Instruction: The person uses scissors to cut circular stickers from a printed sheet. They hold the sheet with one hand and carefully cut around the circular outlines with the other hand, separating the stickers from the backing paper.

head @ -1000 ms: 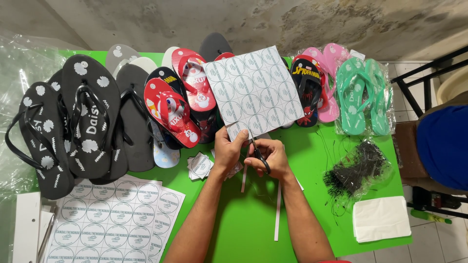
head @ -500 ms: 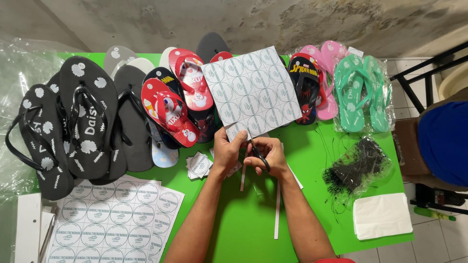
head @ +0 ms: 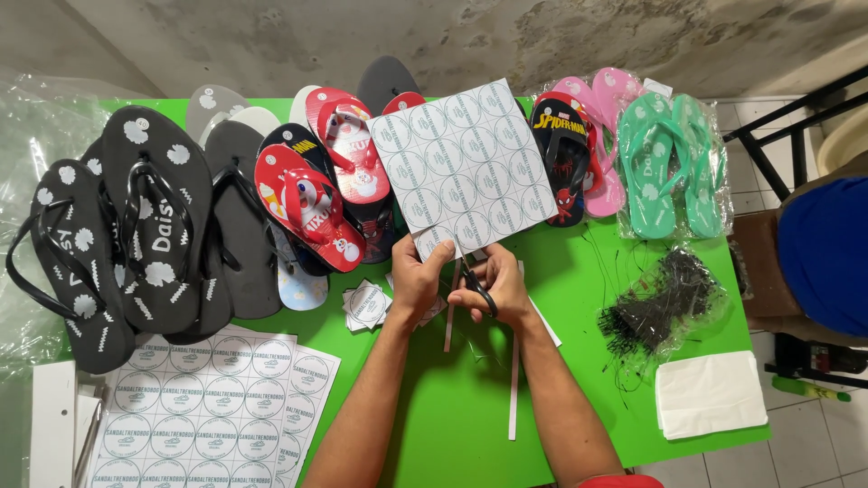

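Observation:
My left hand (head: 418, 276) pinches the lower edge of a white sheet of round printed labels (head: 463, 167), held up over the green table (head: 452, 416). My right hand (head: 499, 285) grips black-handled scissors (head: 474, 278), whose blades meet the sheet's bottom edge between my hands. A small pile of cut square labels (head: 366, 305) lies just left of my left wrist. Thin white paper strips (head: 514, 389) lie under and beside my right forearm.
Black, grey, red, pink and teal flip-flops (head: 154, 226) line the back of the table. More label sheets (head: 212, 407) lie front left. A bag of black tag fasteners (head: 665, 303) and a folded white cloth (head: 710, 393) sit right. A person in blue (head: 827, 253) sits at the far right.
The label sheet has shifted slightly as the scissors work along its lower edge. Both hands stay in nearly the same place.

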